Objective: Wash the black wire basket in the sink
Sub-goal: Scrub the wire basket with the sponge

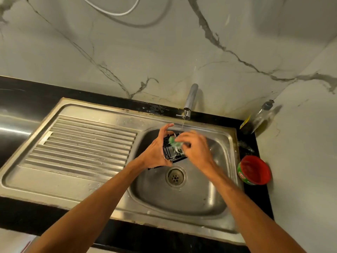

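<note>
A: Entry, wash station. Where is the black wire basket (172, 156)?
B: In the bowl of the sink (182, 201), just behind the drain (176, 176) and below the tap (190, 101). It appears lifted off the floor of the bowl, though I cannot be sure. A thin water stream (182, 124) falls toward its far edge.
A: Left hand (156, 152)?
B: Its grip holds the basket, with fingers wrapped round the left side from the far edge to the near one. The basket sits tilted. Judged reason: this turns the wires toward the other hand and lets runoff drop into the bowl.
A: Right hand (195, 147)?
B: Its grip is closed on a green scrub pad (174, 141), which is pressed against the wires. The hand is blurred, so finger placement cannot be read. White foam shows on the wires near the pad.
A: Step in hand?
B: Scrubbing, by my reading. With foam on the wires, rinsing is not yet done. I estimate the task is about midway.
A: Why hold it rather than rest it on the drainboard (87, 141)?
B: Likely for access. A wire cage needs turning to reach every face, and one hand braces it against the push of the pad.
A: Supplies?
B: A red tub (254, 169) with a green label stands on the black surface (27, 95), just right of the sink and near the scrubbing hand. A clear bottle (262, 115) stands in the corner behind it.
A: Risk?
B: Wet, soapy wire could slip from a one-hand hold.
</note>
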`<state>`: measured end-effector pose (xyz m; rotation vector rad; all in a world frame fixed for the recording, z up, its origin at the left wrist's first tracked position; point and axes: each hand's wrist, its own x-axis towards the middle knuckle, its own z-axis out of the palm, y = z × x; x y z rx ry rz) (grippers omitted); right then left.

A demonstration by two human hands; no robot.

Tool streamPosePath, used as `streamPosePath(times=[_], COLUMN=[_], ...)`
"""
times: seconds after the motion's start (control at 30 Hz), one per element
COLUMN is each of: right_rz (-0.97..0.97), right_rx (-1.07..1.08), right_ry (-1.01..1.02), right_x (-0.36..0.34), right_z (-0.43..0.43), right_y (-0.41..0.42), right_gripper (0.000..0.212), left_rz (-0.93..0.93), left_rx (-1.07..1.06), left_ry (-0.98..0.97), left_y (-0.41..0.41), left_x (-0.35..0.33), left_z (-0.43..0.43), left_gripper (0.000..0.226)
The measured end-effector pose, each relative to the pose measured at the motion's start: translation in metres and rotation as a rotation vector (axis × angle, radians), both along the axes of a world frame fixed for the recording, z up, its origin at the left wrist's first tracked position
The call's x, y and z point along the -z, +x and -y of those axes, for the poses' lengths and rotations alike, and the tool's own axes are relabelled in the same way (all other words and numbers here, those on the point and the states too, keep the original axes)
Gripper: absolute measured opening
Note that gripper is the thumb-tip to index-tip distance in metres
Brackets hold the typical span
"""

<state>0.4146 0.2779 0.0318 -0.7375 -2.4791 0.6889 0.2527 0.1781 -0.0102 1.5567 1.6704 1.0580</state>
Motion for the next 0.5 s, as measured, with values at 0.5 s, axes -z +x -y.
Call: streamPosePath(times=[0.5], right_rz=[-0.039], right_rx=[0.251], right_ry=[-0.184], right_x=[-0.001], right_z=[-0.044], right_y=[0.016], right_gripper=[0.029], left_rz=[0.031], left_rx=[-0.061], left_ry=[-0.008], left_y=[-0.014], left_x=[-0.006], left_z=[0.015], left_gripper=[0.131])
